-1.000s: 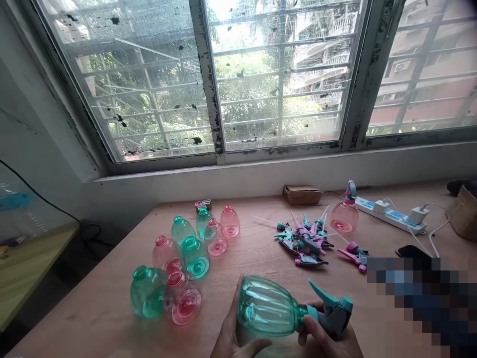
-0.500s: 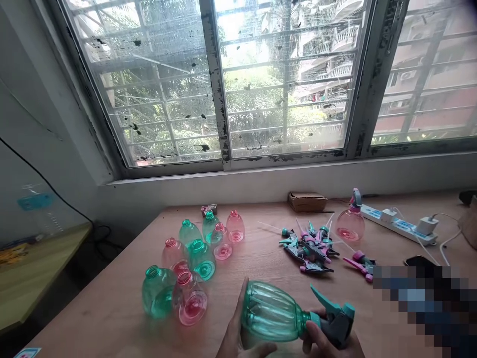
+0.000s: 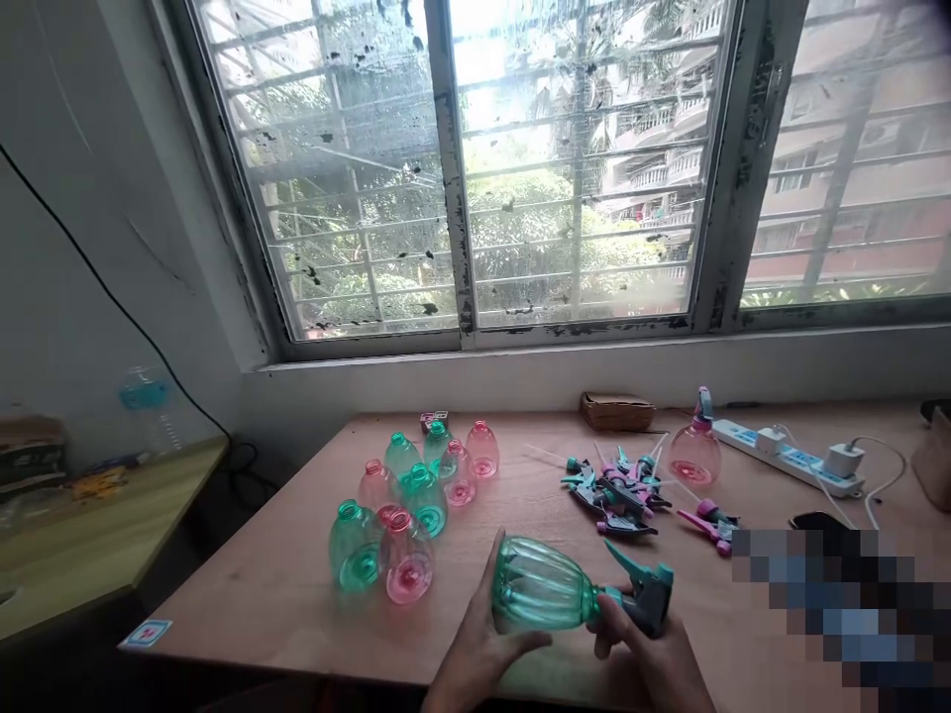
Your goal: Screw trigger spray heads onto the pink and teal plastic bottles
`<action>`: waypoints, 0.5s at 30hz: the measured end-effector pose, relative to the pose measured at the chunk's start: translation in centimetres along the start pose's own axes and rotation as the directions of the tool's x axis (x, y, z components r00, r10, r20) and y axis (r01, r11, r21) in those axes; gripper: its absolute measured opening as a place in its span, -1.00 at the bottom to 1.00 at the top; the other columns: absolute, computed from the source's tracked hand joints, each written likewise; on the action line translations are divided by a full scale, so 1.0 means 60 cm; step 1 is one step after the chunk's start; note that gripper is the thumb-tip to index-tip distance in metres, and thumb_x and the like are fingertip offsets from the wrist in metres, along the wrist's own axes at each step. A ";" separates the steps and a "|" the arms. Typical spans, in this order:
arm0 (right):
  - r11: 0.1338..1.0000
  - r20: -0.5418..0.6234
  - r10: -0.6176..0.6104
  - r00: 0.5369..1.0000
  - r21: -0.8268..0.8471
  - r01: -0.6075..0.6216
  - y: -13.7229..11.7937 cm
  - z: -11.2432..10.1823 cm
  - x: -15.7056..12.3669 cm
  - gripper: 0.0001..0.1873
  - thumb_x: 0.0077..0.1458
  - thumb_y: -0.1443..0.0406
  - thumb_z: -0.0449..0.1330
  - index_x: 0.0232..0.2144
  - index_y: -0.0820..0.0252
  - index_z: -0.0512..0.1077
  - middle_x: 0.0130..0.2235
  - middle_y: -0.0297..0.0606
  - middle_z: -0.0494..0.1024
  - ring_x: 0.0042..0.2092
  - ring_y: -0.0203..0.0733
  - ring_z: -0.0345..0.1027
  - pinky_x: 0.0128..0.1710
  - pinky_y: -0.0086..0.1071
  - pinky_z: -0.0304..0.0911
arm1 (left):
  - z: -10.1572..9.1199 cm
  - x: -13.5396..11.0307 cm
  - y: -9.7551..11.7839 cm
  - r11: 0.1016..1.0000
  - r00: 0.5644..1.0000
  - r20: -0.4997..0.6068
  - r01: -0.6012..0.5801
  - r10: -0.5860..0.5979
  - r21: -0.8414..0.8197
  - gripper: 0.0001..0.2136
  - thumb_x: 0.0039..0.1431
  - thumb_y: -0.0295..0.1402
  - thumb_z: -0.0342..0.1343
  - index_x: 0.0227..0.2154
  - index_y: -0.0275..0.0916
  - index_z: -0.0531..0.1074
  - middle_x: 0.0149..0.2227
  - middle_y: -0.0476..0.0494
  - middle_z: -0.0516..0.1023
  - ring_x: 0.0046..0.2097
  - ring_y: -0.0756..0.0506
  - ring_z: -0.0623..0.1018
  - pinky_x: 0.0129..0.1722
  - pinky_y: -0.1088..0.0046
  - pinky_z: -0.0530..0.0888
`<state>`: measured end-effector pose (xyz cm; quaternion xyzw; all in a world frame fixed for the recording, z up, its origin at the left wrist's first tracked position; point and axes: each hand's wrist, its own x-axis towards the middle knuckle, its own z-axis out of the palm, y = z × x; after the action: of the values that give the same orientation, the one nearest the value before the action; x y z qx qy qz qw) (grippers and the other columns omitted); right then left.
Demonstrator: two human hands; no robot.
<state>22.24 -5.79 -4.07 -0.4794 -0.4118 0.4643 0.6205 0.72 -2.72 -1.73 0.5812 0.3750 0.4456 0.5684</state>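
A green ribbed spray bottle [image 3: 546, 584] lies on its side in the air above the table's front part, its base toward the left. My left hand [image 3: 482, 639] cups the base end, thumb below and fingers behind. At the neck, my right hand [image 3: 643, 644] grips around the collar of the grey and teal spray head [image 3: 650, 599], whose teal trigger points up and left. The head sits on the bottle's mouth; whether it is tight I cannot tell. Left of my hands stand several open-topped bottles, among them a pink one [image 3: 408, 569] and a green one [image 3: 355, 550].
Behind my hands lies a pile of spray heads [image 3: 616, 490], with a pink-trigger one [image 3: 709, 525] apart from it. Further back are a pink bottle with a head [image 3: 696, 456], a cardboard box [image 3: 616, 411] and a power strip [image 3: 788, 456]. A phone [image 3: 821, 523] lies at right.
The view has tilted and shifted, so the table sits further right and more of its front edge shows. Both hands still hold the spray bottle in nearly the same pose.
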 end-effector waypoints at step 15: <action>0.997 -0.042 -0.022 0.999 0.075 0.025 0.003 0.005 0.003 -0.54 -0.10 -0.05 0.43 -0.41 0.23 0.51 -0.56 -0.26 0.62 -0.54 -0.09 0.46 -0.42 -0.27 0.32 | 0.003 0.003 -0.018 0.900 0.971 -0.088 -0.167 0.220 0.401 0.12 -0.16 -0.26 0.49 0.41 -0.09 -0.09 0.46 -0.29 0.00 0.46 -0.35 -0.01 0.42 0.02 -0.03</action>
<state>21.98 -5.56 -4.19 -0.4601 -0.3867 0.4622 0.6520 1.06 -2.52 -2.80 0.6867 0.4332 0.4534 0.3677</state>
